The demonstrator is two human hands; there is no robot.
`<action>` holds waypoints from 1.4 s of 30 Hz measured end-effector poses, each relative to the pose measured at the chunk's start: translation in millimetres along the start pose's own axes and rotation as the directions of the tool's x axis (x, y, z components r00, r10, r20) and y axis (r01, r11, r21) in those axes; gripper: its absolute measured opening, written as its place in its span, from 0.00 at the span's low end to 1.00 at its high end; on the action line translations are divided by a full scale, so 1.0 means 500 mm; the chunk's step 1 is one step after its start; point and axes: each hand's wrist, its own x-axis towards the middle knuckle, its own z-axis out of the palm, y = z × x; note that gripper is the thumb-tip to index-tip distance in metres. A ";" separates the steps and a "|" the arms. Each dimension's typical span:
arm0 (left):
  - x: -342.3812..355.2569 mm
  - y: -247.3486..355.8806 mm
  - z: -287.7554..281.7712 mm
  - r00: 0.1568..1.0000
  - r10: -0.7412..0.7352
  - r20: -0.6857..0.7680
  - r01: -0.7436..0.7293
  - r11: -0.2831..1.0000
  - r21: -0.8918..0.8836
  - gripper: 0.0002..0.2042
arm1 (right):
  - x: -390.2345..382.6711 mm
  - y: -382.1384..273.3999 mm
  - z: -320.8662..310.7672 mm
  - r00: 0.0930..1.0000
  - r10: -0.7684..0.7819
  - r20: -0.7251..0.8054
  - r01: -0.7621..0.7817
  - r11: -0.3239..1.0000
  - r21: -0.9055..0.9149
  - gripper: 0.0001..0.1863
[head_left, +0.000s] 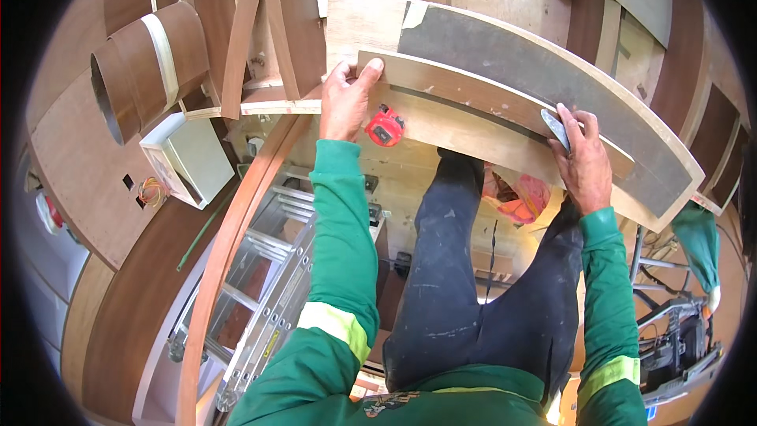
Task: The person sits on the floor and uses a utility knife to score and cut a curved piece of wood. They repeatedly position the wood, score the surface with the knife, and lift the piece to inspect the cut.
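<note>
A long brown wooden strip with a pale edge lies across a board that has a curved far edge and a dark grey face. My left hand grips the strip's left end, thumb on top. Near the strip's right end, my right hand is closed around a small, pointed, pale blue-grey piece; its exact kind is unclear. Those right fingers also rest against the strip. A red tape measure sits on the pale wood just right of my left wrist.
An aluminium ladder and a curved reddish wooden strip are at the left. Beyond them are a rolled brown sheet and a white box. An orange-red bag lies past my legs. A black-framed machine stands at the right.
</note>
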 end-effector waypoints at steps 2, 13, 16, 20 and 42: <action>-0.003 -0.015 -0.015 0.999 0.020 0.036 -0.018 0.999 -0.045 0.20 | 0.002 -0.001 -0.006 1.000 -0.006 0.024 0.006 1.000 0.006 0.30; -0.007 -0.010 -0.010 0.991 0.133 0.016 -0.134 0.991 0.006 0.23 | 0.108 0.020 -0.059 0.975 0.075 -0.209 -0.078 0.997 -0.004 0.28; 0.005 -0.016 -0.001 0.982 0.187 -0.022 -0.187 0.982 0.006 0.23 | 0.121 0.061 -0.042 0.974 0.063 -0.219 -0.072 0.997 -0.035 0.28; 0.009 -0.022 0.008 0.975 0.221 -0.032 -0.222 0.974 -0.036 0.22 | 0.128 0.059 -0.033 0.975 0.120 -0.190 -0.121 0.993 0.005 0.27; 0.007 -0.045 0.039 0.944 0.223 -0.243 -0.235 0.972 -0.021 0.22 | 0.140 0.050 -0.038 0.969 0.201 -0.142 -0.196 0.979 0.051 0.24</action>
